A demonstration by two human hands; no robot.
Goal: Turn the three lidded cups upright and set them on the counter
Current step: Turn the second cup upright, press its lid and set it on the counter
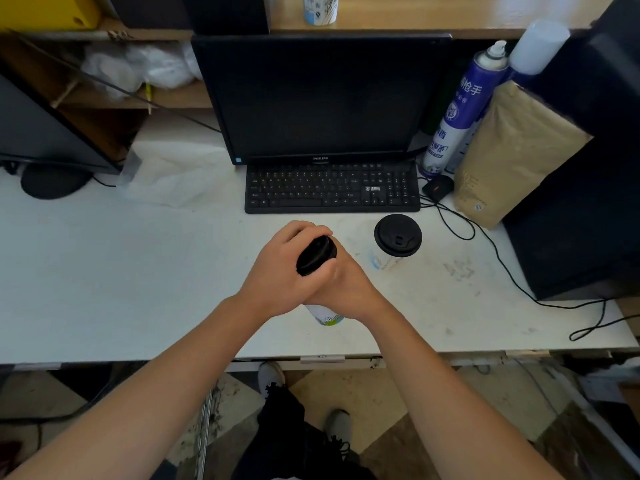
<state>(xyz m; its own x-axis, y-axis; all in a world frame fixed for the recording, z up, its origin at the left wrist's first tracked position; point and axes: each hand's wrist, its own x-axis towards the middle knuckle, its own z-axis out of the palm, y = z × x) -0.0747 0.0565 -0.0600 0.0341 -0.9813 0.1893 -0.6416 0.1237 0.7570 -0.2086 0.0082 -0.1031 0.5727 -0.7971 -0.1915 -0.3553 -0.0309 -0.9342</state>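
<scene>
A white paper cup with a black lid (pixel 317 259) is held above the white counter (pixel 138 278), tilted with its lid up and to the left. My left hand (pixel 280 271) wraps the upper part near the lid. My right hand (pixel 346 285) grips the cup's body from the right. The cup's printed bottom (pixel 327 315) shows below both hands. A second lidded cup (pixel 397 237) stands upright on the counter, to the right of my hands. A third cup is not in view on the counter.
A black keyboard (pixel 332 188) and monitor (pixel 318 98) stand behind my hands. A spray can (pixel 460 109), a brown paper bag (pixel 512 150) and a mouse (pixel 438 187) with trailing cables sit at the right. Another cup (pixel 320 8) stands on the upper shelf.
</scene>
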